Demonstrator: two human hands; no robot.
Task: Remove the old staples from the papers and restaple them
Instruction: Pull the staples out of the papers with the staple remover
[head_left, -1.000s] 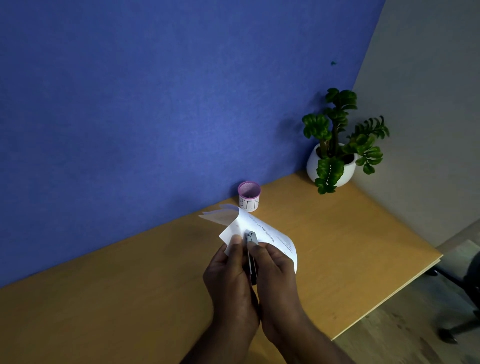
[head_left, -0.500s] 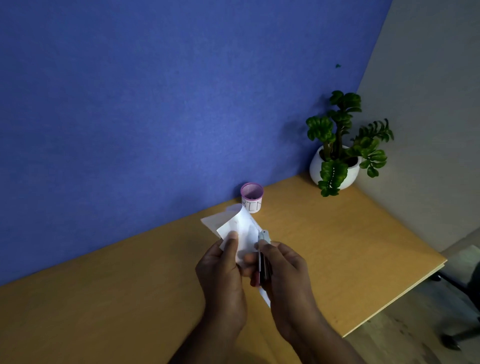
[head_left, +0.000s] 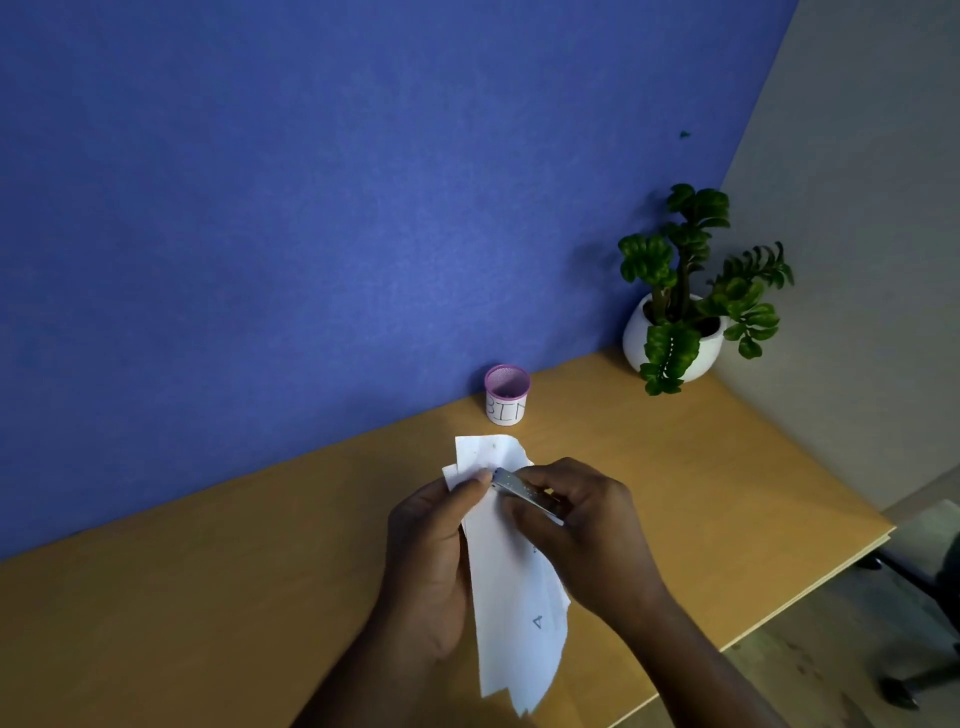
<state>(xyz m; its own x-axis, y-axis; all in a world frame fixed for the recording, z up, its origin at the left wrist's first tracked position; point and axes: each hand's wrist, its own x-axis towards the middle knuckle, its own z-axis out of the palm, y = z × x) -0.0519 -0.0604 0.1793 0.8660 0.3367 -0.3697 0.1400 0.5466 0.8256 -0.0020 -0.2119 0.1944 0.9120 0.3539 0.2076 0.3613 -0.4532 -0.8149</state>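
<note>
A small stack of white papers (head_left: 514, 597) hangs upright over the wooden desk (head_left: 208, 597), its top corner fanned out. My left hand (head_left: 431, 561) pinches the papers near the top left edge, thumb on the front sheet. My right hand (head_left: 582, 525) grips a small grey metal stapler (head_left: 524, 491), whose tip touches the papers' upper corner beside my left thumb. No staple is visible at this size.
A small purple mesh cup labelled BIN (head_left: 507, 395) stands against the blue wall behind the papers. A green plant in a white pot (head_left: 675, 332) sits in the desk's far right corner. The desk edge runs along the right, with a chair base (head_left: 909, 577) on the floor beyond.
The papers swung from lying out to the right to hanging down between my hands. The stapler turned from pointing away from me to lying sideways, its tip at the top corner.
</note>
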